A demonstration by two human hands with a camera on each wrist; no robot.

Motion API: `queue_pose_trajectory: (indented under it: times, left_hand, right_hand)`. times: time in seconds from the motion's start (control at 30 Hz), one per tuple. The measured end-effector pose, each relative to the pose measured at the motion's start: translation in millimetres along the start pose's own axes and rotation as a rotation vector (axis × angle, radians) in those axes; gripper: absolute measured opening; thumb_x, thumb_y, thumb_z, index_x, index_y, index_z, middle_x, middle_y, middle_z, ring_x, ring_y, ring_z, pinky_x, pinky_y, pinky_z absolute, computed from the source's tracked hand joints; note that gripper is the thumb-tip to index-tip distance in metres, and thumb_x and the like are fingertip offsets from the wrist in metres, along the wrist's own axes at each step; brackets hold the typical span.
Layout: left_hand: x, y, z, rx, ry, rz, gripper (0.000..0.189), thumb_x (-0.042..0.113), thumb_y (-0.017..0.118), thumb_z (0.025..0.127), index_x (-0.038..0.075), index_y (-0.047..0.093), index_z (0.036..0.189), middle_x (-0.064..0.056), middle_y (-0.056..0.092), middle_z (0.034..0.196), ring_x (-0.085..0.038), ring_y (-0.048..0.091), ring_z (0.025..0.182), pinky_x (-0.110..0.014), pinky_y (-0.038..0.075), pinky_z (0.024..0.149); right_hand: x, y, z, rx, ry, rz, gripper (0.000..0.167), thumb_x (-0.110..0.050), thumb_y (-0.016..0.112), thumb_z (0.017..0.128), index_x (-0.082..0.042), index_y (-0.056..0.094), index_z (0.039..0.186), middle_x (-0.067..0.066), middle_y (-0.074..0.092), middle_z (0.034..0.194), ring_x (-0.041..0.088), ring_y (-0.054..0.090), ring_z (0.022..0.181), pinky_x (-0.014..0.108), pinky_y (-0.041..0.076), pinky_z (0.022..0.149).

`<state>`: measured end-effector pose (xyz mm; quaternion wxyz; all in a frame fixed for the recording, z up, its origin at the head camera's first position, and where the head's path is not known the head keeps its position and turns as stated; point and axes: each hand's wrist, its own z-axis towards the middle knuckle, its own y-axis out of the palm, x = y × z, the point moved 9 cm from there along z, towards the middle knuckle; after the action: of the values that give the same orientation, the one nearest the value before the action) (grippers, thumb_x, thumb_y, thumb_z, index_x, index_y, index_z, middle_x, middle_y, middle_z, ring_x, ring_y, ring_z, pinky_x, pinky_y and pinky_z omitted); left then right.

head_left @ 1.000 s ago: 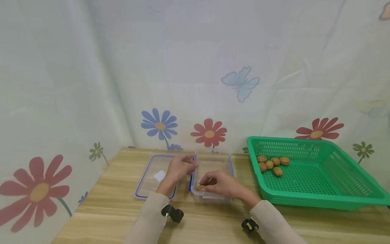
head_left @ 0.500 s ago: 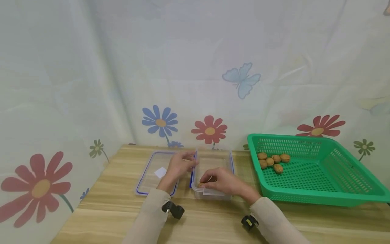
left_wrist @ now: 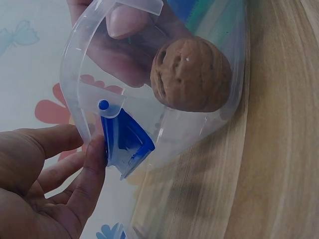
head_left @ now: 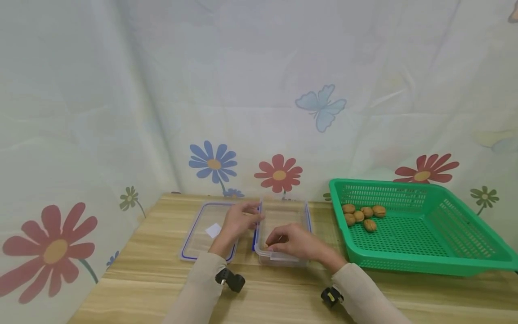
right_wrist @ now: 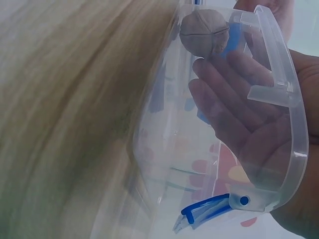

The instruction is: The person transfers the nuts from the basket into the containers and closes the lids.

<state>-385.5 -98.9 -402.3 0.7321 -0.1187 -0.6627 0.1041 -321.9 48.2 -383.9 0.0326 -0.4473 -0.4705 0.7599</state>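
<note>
A clear plastic food container with blue clips stands on the table. My left hand pinches its left rim between thumb and fingers, beside a hanging blue clip. My right hand reaches inside over the near edge, fingers relaxed and bent down. A walnut lies low in the container at the near left corner. In the right wrist view my fingertips are right beside the walnut, with no finger wrapped round it. In the head view my fingers hide nearly all of it.
A green plastic basket stands to the right, with several walnuts at its left end. Left of the container lies its clear lid with a blue seal and a white label. A flowered curtain hangs behind the wooden table.
Less of the walnut shows under my right fingertips than a second ago; it sits lower beneath them. Both hands stay almost in place, and the head view has shifted slightly.
</note>
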Motion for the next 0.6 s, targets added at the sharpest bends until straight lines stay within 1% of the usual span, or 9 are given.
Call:
queue_pose_trajectory:
  times: [0.17, 0.3, 0.4, 0.5, 0.6]
  left_hand:
    - [0.0, -0.6, 0.1, -0.004, 0.004, -0.012, 0.044, 0.003, 0.080, 0.094, -0.001, 0.068, 0.137, -0.019, 0.073, 0.112, -0.026, 0.076, 0.084, -0.034, 0.067, 0.075]
    - [1.2, -0.1, -0.4, -0.010, 0.018, -0.010, 0.044, 0.002, 0.080, 0.094, -0.003, 0.068, 0.137, -0.019, 0.073, 0.112, -0.027, 0.076, 0.086, -0.035, 0.067, 0.075]
    - [1.9, 0.4, -0.8, -0.012, 0.023, -0.006, 0.044, 0.001, 0.079, 0.094, -0.003, 0.068, 0.137, -0.020, 0.073, 0.112, -0.028, 0.076, 0.087, -0.035, 0.067, 0.075]
    - [1.9, 0.4, -0.9, -0.009, 0.014, 0.003, 0.044, 0.002, 0.079, 0.094, -0.002, 0.068, 0.137, -0.020, 0.073, 0.113, -0.028, 0.076, 0.087, -0.034, 0.067, 0.076]
    - [1.5, -0.3, -1.0, -0.003, 0.005, 0.016, 0.044, 0.003, 0.079, 0.095, 0.000, 0.069, 0.137, -0.019, 0.073, 0.114, -0.027, 0.076, 0.086, -0.034, 0.067, 0.075]
  right_hand:
    - [-1, -1, -0.3, 0.007, -0.001, 0.021, 0.011, -0.009, 0.077, 0.099, -0.003, 0.079, 0.108, 0.004, 0.078, 0.101, 0.011, 0.069, 0.093, 0.034, 0.062, 0.092]
    - [-2, -8, -1.8, 0.030, 0.018, 0.048, 0.014, -0.013, 0.076, 0.100, -0.003, 0.078, 0.110, 0.001, 0.077, 0.102, 0.012, 0.070, 0.094, 0.030, 0.060, 0.092]
    - [-9, -20, -5.5, 0.064, 0.016, 0.058, 0.016, -0.017, 0.077, 0.101, -0.006, 0.078, 0.112, -0.004, 0.076, 0.104, 0.012, 0.070, 0.096, 0.029, 0.060, 0.093]
    - [-21, -35, -10.5, 0.091, -0.009, 0.086, 0.018, -0.018, 0.076, 0.101, -0.007, 0.078, 0.114, -0.002, 0.076, 0.106, 0.014, 0.071, 0.098, 0.031, 0.061, 0.094]
    - [-33, -50, -15.6, 0.109, -0.019, 0.083, 0.021, -0.021, 0.075, 0.102, -0.007, 0.077, 0.117, -0.001, 0.076, 0.108, 0.014, 0.073, 0.098, 0.030, 0.063, 0.091]
